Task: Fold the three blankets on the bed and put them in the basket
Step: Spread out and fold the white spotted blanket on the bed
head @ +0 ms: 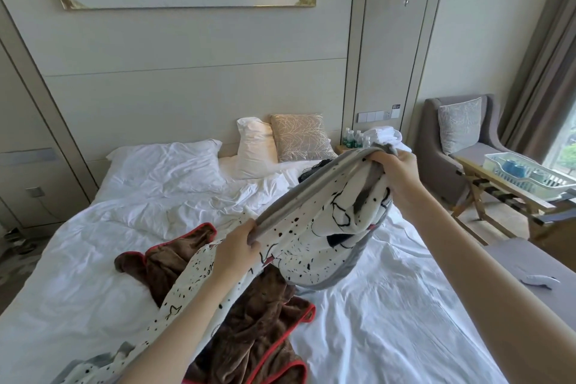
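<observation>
Both hands hold the spotted white blanket (314,227) above the bed (389,321): left hand (238,243) fingers curl tightly round its grey edge, right hand (394,170) grips the far bunched corner. The brown blanket (249,321) lies beneath.

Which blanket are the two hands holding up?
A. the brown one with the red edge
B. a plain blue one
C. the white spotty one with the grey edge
C: the left hand and right hand both grip the white spotty blanket by its grey edge, while the brown blanket lies on the bed.
</observation>
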